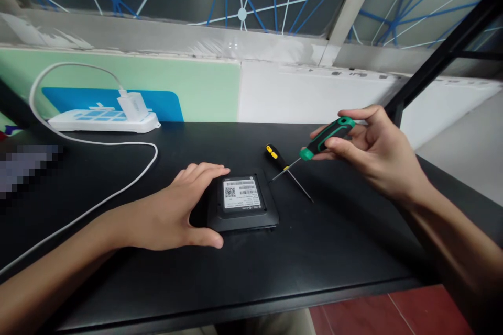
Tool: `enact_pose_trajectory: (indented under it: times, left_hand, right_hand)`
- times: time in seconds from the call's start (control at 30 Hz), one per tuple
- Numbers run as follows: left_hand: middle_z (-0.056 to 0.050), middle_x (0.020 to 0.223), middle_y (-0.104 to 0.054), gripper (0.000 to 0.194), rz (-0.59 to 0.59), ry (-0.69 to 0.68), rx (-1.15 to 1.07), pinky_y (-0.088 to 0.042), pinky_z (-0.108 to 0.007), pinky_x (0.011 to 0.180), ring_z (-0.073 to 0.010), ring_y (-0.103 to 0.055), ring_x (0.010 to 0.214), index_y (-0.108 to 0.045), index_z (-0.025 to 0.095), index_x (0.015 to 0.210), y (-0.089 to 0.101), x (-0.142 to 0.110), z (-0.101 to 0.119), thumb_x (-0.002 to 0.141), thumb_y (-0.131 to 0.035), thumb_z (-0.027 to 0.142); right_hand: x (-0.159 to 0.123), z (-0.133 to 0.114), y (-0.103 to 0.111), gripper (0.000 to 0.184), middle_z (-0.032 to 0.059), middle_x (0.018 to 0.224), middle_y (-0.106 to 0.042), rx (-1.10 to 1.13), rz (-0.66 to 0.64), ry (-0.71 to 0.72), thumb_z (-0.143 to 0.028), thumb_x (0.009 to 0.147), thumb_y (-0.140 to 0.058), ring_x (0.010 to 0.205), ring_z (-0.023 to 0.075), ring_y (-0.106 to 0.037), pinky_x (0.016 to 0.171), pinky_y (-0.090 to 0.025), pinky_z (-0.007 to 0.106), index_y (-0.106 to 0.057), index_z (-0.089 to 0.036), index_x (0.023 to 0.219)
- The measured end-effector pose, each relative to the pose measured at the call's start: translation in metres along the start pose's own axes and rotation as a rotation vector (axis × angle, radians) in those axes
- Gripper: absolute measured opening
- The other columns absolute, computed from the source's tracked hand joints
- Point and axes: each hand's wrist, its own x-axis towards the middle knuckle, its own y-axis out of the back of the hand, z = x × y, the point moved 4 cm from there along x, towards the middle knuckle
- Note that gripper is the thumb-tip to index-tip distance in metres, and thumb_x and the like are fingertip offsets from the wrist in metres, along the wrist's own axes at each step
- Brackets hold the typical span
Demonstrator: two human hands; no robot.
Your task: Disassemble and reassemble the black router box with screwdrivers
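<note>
A small black square device (242, 204) lies face down on the black table (314, 251), a white barcode label on its underside. My left hand (176, 214) cups its left side, fingers and thumb wrapped round its edge. My right hand (369, 149) pinches the green and black handle of a screwdriver (320, 142); its thin shaft slants down to the left, the tip near the device's upper right corner. A second screwdriver (281, 163) with a yellow and black handle lies on the table just behind the device, under the held one's shaft.
A white power strip (98, 120) with a white charger plugged in sits at the back left; its white cable (118, 183) loops across the table's left part. A black metal post (432, 68) slants up at the right. The table's front edge runs below the device.
</note>
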Motion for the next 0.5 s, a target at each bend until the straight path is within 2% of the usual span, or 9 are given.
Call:
enact_pose_trajectory:
  times: [0.13,0.3,0.37,0.5]
  left_hand:
    - [-0.016,0.165,-0.03,0.102,0.005,0.003,0.0,-0.024,-0.073,0.123,-0.0442,-0.026,0.153,-0.025,0.027,0.157,0.001,0.0,0.0,0.08,-0.072,0.075]
    - [-0.017,0.166,-0.028,0.102,-0.006,-0.008,0.013,-0.019,-0.076,0.122,-0.0451,-0.023,0.154,-0.023,0.026,0.158,0.001,0.0,0.002,0.082,-0.069,0.076]
    - [-0.017,0.166,-0.028,0.101,-0.011,-0.01,0.014,-0.019,-0.077,0.122,-0.0456,-0.022,0.154,-0.023,0.026,0.158,0.001,0.0,0.002,0.082,-0.068,0.077]
    - [-0.016,0.165,-0.03,0.099,0.007,-0.017,0.019,-0.023,-0.076,0.121,-0.0456,-0.024,0.154,-0.025,0.029,0.157,0.001,-0.001,0.001,0.082,-0.069,0.076]
  right_hand:
    - [-0.007,0.018,0.008,0.048,0.0054,0.1,-0.077,0.135,0.02,-0.061,-0.027,0.08,-0.083,0.091,0.0207,-0.08,0.076,-0.072,0.033,-0.047,-0.025,0.111]
    - [-0.017,0.033,0.014,0.045,0.0048,0.103,-0.078,0.215,0.048,-0.142,-0.023,0.081,-0.083,0.093,0.0186,-0.079,0.076,-0.07,0.029,-0.048,-0.027,0.11]
    - [-0.02,0.031,0.015,0.043,0.0048,0.103,-0.078,0.208,0.051,-0.129,-0.023,0.082,-0.081,0.095,0.0182,-0.079,0.078,-0.07,0.03,-0.048,-0.027,0.109]
    - [-0.019,0.011,0.01,0.045,0.0063,0.102,-0.077,0.07,0.028,0.01,-0.027,0.081,-0.082,0.094,0.021,-0.079,0.076,-0.071,0.035,-0.045,-0.027,0.106]
